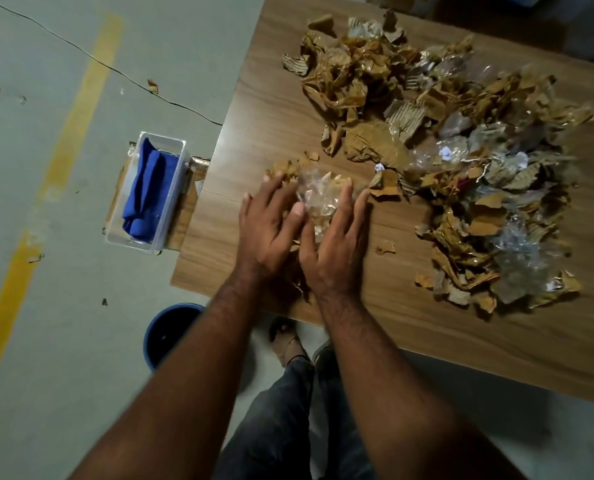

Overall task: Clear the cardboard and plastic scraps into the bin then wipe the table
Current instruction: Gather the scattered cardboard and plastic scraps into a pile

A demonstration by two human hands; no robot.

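Both hands, left hand (271, 223) and right hand (337, 244), lie flat with fingers spread over a small clump of scraps (318, 199) at the table (271, 109) edge; I'd cup tighter and drag it off into the blue bin (170, 334) below, main pile (461, 161) untouched.

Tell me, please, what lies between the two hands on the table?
In the head view, a small bunch of crumpled clear plastic and cardboard scraps lies between the left hand and the right hand.
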